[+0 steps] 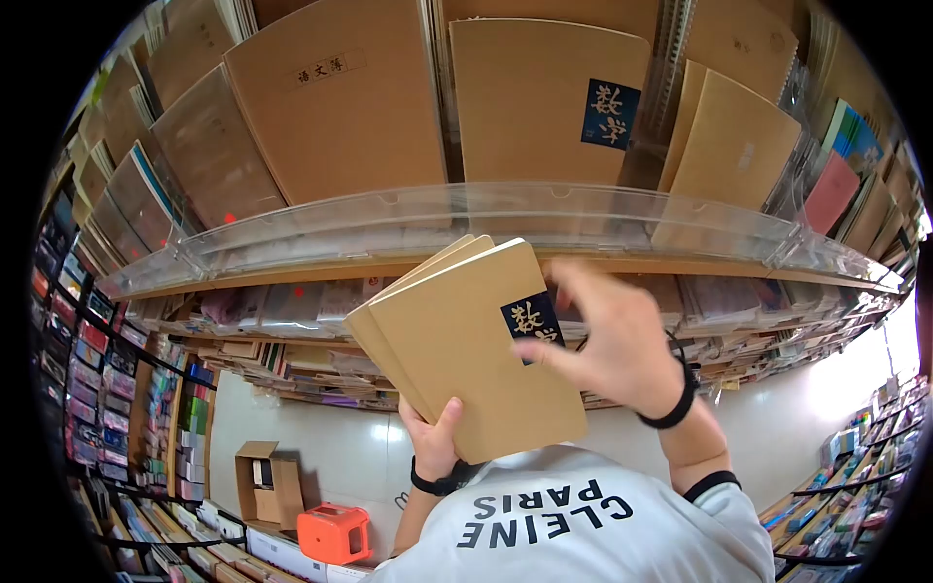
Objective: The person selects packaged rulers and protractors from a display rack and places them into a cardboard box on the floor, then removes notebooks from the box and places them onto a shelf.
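Observation:
My left hand (432,442) is closed on the lower left of a small stack of brown kraft-cover notebooks (457,340), its thumb over the front cover. The stack is tilted, with a few covers fanned at the upper left. On the front notebook is a dark blue label (530,316) with white characters, partly covered by my right thumb. My right hand (617,340) is at the stack's right edge, thumb and fingers apart. Its fingertips are somewhat blurred, and I see nothing held in it.
A shelf of upright brown notebooks (345,117) stands ahead, behind a clear plastic guard (486,209). Lower shelves hold more stationery. On the floor at left are an open cardboard box (277,505) and an orange stool (330,532). Packed racks (102,389) line both sides.

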Demonstrator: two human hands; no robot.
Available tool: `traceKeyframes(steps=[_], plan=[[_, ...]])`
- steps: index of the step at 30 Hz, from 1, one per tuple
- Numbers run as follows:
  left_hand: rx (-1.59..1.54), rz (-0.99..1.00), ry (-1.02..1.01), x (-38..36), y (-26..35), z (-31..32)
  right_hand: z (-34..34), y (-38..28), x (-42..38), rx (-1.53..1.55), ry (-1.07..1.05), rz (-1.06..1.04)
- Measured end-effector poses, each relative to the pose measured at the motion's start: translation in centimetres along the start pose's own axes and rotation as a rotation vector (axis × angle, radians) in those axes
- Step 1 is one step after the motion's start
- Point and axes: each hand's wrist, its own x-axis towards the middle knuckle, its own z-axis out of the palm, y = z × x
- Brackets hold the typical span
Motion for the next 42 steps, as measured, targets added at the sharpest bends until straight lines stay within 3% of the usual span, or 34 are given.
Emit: traceKeyframes(steps=[1, 3, 6, 8, 10, 13, 15, 16, 18, 20, 23, 26, 30, 33, 36, 37, 40, 42], plan=[[0.005, 0.017, -0.017, -0.3, -0.3, -0.1, 0.3, 0.3, -0.4, -0.079, -0.201, 0.089], [-0.038, 0.034, -0.030, -0.5, -0.4, -0.1, 0.3, 0.3, -0.1, 0.050, -0.241, 0.283], [-0.121, 0.059, 0.030, -0.1, 0.0, 0.6, 0.4, 1.4, -0.1, 0.152, -0.110, 0.102], [-0.087, 0.077, 0.137, -0.4, 0.2, 1.1, 0.8, 1.8, -0.3, 0.313, -0.274, 0.121], [0.012, 0.158, 0.041, -0.1, -0.1, 0.1, 0.6, 1.3, -0.4, 0.475, -0.369, 0.147], [-0.059, 0.147, 0.041, 0.4, -0.7, -0.4, -1.0, 1.0, -0.2, 0.420, -0.275, 0.110], [-0.105, 0.095, 0.085, 0.7, -0.6, -0.4, -2.6, 0.7, 0.4, 0.426, 0.043, 0.086], [-0.093, 0.069, 0.106, 0.8, -0.2, -0.5, -3.8, 1.4, 0.8, 0.269, 0.210, 0.035], [-0.093, 0.037, 0.136, 0.8, 0.0, -0.4, -6.1, -0.3, 2.9, 0.532, 0.590, 0.118], [-0.111, 0.024, 0.151, 0.6, -0.2, -0.4, -7.2, 1.3, 5.6, 0.474, 0.821, -0.072], [-0.143, 0.013, 0.134, 0.2, -0.8, -0.3, -7.2, 3.9, 9.1, 0.456, 0.809, -0.173], [-0.155, -0.016, 0.140, -0.3, -1.1, -0.2, -6.3, 3.2, 9.7, 0.456, 0.597, 0.037], [-0.176, -0.014, 0.112, -0.6, -1.5, -0.6, -4.7, 4.4, 9.1, 0.133, 0.427, 0.127], [-0.166, -0.020, 0.105, -0.8, -1.3, -0.6, -4.1, 3.7, 8.3, -0.077, 0.384, 0.224], [-0.172, -0.036, 0.080, -0.9, -0.8, -0.5, -3.8, 4.3, 7.8, -0.065, 0.356, 0.275], [-0.187, -0.045, 0.086, -0.9, -0.8, -0.3, -3.7, 4.4, 7.8, -0.083, 0.353, 0.269], [-0.143, -0.038, 0.049, -1.0, -0.7, -0.6, -3.6, 3.2, 7.1, -0.439, 0.737, -0.042], [-0.140, -0.025, 0.042, -1.1, -0.3, -0.4, -3.8, 2.9, 5.6, -0.362, 0.742, -0.101]])
